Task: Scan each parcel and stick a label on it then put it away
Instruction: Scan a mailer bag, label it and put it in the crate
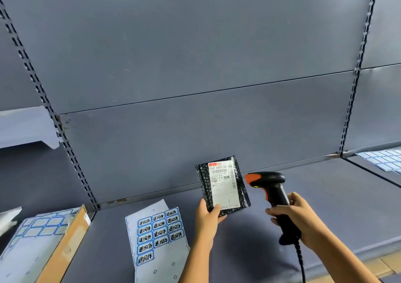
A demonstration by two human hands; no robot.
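The lower left corner of the parcel point(204, 183) is pinched by the left hand point(207, 217), with the thumb on the front and the other fingers hidden behind. The parcel is held upright at centre frame, just above the shelf point(325, 206). The scanner point(273, 187) is gripped at its handle by the right hand point(301, 219), fingers curled round it. Its orange nose is pointed at the parcel's right edge, just beside it, with nothing between. A cable point(300, 261) runs from the handle's base to the lower edge.

A label sheet point(158, 237) lies flat at lower centre, beside the left wrist. Blue-bordered labels fill its upper part, and the lower part is bare backing. A box point(63, 250) is noted at lower left, with a blurred sheet point(36, 235) on top. A further sheet point(384, 159) lies at the right edge.

The shelving is grey-blue metal, with matching back panels and slotted uprights on both sides.

The parcel is a glossy black pouch. A white shipping label point(224, 187) with barcodes and a red strip at its top is stuck on the front.
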